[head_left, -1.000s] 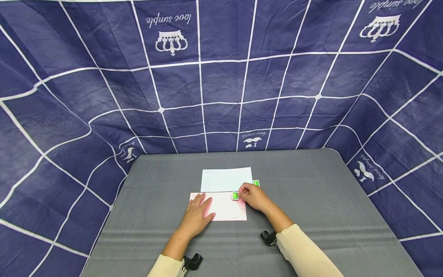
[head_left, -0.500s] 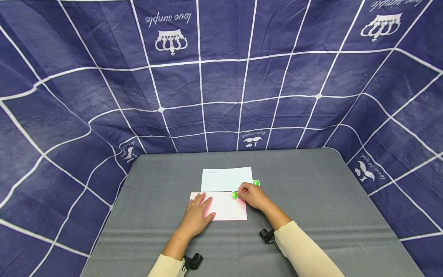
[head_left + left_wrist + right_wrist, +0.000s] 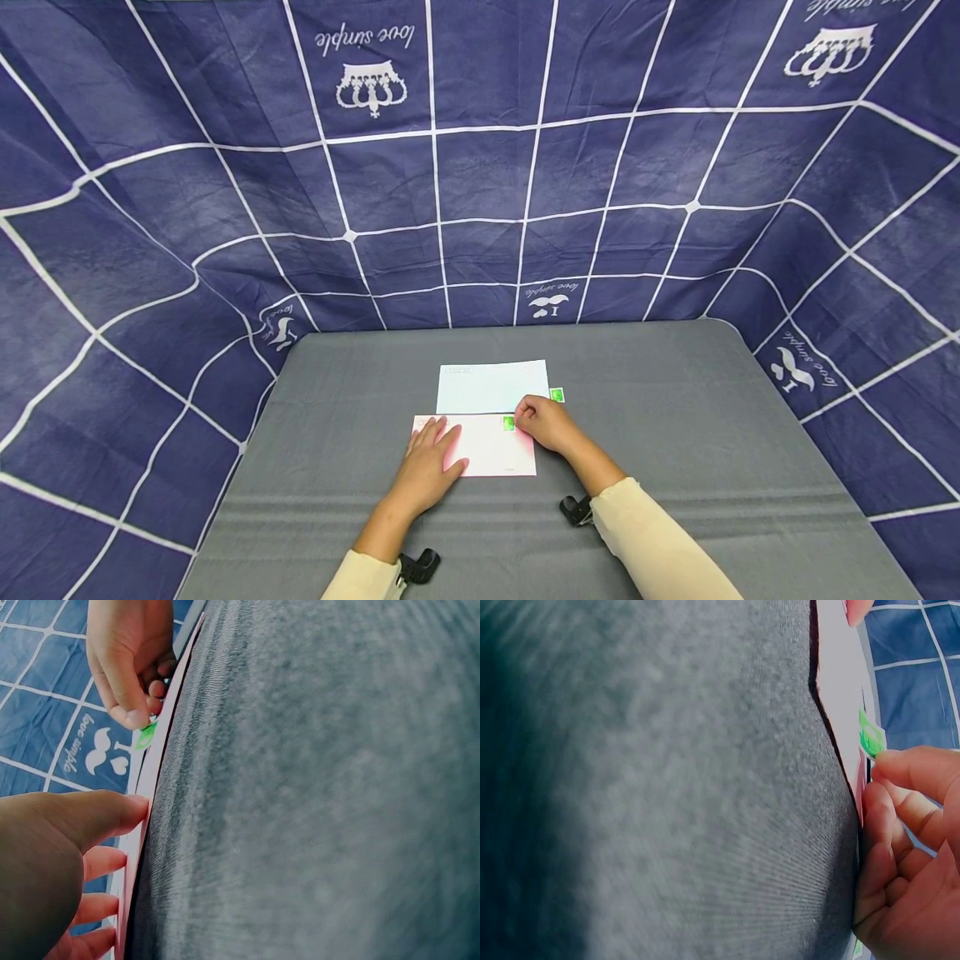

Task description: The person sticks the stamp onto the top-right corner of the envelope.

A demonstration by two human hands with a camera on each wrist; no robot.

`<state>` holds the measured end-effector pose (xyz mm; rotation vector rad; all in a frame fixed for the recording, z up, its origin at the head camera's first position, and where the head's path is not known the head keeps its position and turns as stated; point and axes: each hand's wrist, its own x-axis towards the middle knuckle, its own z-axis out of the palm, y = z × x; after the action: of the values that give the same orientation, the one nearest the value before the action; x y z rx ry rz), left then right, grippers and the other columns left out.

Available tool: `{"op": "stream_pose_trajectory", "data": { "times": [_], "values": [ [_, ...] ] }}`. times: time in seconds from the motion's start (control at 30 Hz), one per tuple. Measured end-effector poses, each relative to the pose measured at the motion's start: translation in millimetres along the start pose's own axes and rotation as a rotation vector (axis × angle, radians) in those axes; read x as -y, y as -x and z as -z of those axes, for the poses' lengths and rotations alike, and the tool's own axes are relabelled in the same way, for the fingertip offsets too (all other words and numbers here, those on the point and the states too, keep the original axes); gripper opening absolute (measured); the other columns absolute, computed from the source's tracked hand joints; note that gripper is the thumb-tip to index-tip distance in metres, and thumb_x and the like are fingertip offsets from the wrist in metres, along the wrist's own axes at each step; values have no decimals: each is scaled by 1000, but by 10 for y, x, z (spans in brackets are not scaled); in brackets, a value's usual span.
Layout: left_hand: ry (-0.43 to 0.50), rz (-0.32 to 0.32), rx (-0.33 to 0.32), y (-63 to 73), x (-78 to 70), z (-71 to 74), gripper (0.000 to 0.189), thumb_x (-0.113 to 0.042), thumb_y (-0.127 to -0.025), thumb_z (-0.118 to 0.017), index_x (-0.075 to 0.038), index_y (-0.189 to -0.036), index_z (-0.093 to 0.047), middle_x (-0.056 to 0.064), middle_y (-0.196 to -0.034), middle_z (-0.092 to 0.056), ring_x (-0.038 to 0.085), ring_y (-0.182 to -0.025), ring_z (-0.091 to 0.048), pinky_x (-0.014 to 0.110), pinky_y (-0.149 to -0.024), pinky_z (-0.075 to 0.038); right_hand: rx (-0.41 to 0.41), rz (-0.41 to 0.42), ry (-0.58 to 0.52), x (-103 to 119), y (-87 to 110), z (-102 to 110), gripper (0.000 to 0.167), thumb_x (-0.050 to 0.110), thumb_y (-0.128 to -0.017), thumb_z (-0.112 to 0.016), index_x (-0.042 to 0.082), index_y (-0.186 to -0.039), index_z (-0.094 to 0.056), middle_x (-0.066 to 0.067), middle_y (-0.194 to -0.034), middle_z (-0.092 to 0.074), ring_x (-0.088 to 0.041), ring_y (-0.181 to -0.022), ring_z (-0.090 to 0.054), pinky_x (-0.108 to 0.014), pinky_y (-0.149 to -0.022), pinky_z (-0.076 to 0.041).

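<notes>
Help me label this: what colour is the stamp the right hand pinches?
The stamp is green, edged white; the head view shows it best.

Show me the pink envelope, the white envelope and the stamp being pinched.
Pink envelope (image 3: 492, 451): head view, its bare middle.
White envelope (image 3: 490, 388): head view, its middle.
Pinched stamp (image 3: 871, 737): right wrist view, its green face.
</notes>
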<state>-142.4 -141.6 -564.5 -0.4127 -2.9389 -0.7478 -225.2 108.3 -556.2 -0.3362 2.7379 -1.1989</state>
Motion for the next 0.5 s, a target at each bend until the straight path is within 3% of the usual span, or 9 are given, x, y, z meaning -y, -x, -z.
{"op": "stream_pose_trajectory", "data": {
  "times": [0.3,0.5],
  "values": [
    [5,3,-12,-6,-11,-8,56,-31,-91,-72,-5,-139,-60,24,-149,-51,44,-144,-41,65,-118,-29,-10,-37,-22,23,20,-6,7,13,-90,-71,13,-88,-64,6,-71,-56,-9,-63,-50,-23,-59,-40],
    [4,7,-10,-8,-7,-13,56,-31,-91,-71,-5,-139,-60,24,-149,-50,43,-144,-40,65,-119,-29,15,1,-47,9,38,-3,23,12,-84,-77,12,-103,-65,3,-76,-58,-8,-62,-50,-22,-57,-40]
  ]
}}
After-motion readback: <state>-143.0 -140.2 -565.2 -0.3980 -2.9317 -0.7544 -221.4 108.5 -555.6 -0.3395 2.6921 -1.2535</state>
